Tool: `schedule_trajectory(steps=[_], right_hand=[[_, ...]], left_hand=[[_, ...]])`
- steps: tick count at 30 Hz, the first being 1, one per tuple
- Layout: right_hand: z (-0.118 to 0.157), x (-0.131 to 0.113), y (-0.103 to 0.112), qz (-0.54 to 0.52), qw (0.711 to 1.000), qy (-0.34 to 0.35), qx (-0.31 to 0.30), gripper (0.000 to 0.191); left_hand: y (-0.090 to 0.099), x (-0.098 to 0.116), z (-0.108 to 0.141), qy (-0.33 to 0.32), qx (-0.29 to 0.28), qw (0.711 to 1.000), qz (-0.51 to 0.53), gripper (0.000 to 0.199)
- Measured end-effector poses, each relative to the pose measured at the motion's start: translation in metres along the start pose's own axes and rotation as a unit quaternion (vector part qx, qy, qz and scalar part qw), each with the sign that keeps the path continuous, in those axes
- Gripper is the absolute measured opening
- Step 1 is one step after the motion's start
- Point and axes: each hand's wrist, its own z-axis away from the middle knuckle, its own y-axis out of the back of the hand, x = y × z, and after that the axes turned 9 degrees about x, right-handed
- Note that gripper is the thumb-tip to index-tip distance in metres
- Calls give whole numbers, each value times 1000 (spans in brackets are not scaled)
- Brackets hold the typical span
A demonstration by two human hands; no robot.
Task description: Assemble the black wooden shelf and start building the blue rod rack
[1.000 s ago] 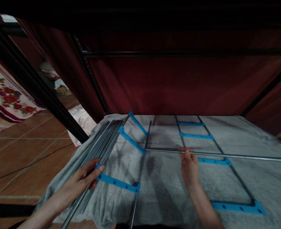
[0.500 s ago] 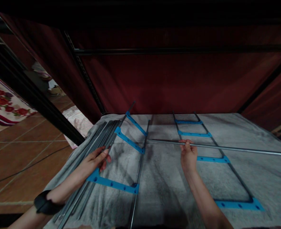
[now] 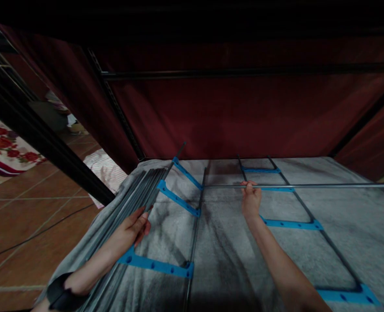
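Observation:
My left hand is closed on a side rod of the left frame, between its blue crosspieces. A black band is on that wrist. My right hand pinches a long thin metal rod, which lies crosswise above the right frame. The rod's left end is by the far blue crosspiece of the left frame. Beneath the rod, the right frame has several blue crosspieces joined by dark rods. Both frames rest on a grey blanket.
A bundle of metal rods lies along the blanket's left side. Dark red cloth hangs behind, with a black bar across it. A thick black post slants at the left, over the tiled floor.
The long rod's right end has swung away from me, so the rod now lies nearly level across the view. My right hand has shifted slightly left and away. My left hand keeps its hold.

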Motion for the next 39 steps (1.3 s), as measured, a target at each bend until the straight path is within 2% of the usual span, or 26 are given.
schedule_trajectory(steps=[5,12,17,24,27,30,39], right_hand=[[3,-9,7,4,1000,-10,-17,33],[32,-33,46,24,999,-25,-28,31],[53,-46,65,34,997,-58,-27,30],[63,-48,73,27,997,-67,-20,27],[65,-47,76,23,997,-72,-25,28],[66,-46,78,25,997,-75,-19,28],[69,-45,77,43,997,-63,-20,28]], left_hand=[[-1,-1,-3,12,-2,1000,-1,52],[-4,1,1,22,30,999,3,49],[-6,11,-1,21,19,999,-22,51],[-10,19,2,24,25,999,-12,57],[-11,18,5,46,46,998,-7,63],[-11,19,6,54,44,998,-9,64],[-9,10,2,46,62,997,28,63]])
